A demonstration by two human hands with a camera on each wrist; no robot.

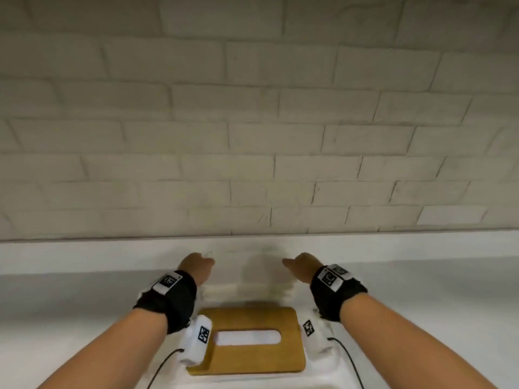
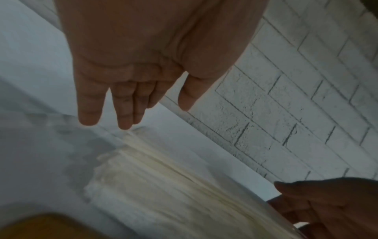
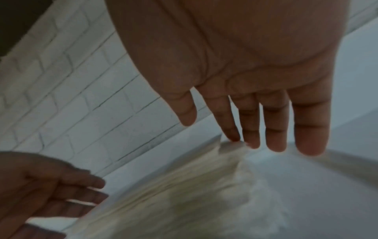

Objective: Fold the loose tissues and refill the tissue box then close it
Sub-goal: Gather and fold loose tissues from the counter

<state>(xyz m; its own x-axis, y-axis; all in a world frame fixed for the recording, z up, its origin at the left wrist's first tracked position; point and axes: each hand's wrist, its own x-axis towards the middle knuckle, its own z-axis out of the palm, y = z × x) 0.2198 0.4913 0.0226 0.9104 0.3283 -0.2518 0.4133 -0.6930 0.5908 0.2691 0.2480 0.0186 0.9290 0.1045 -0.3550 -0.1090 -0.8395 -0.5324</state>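
A wooden tissue box lid [image 1: 252, 360] with an oval slot lies flat near me, between my forearms. Just beyond it sits a loose pile of white tissues [image 1: 247, 289], blurred in both wrist views. My left hand [image 1: 198, 265] hovers with straight fingers over the pile's far left end [image 2: 163, 186], not gripping anything. My right hand [image 1: 299, 266] is likewise flat and open, and its fingertips [image 3: 233, 139] touch the pile's far right corner [image 3: 184, 194]. Each hand also shows in the other's wrist view, the right hand [image 2: 327, 205] and the left hand [image 3: 51, 186].
The white counter [image 1: 84, 299] runs left and right and ends at a low white ledge [image 1: 393, 245] under a white brick wall [image 1: 252, 122]. Cables [image 1: 348, 357] trail from the wrist cameras beside the lid.
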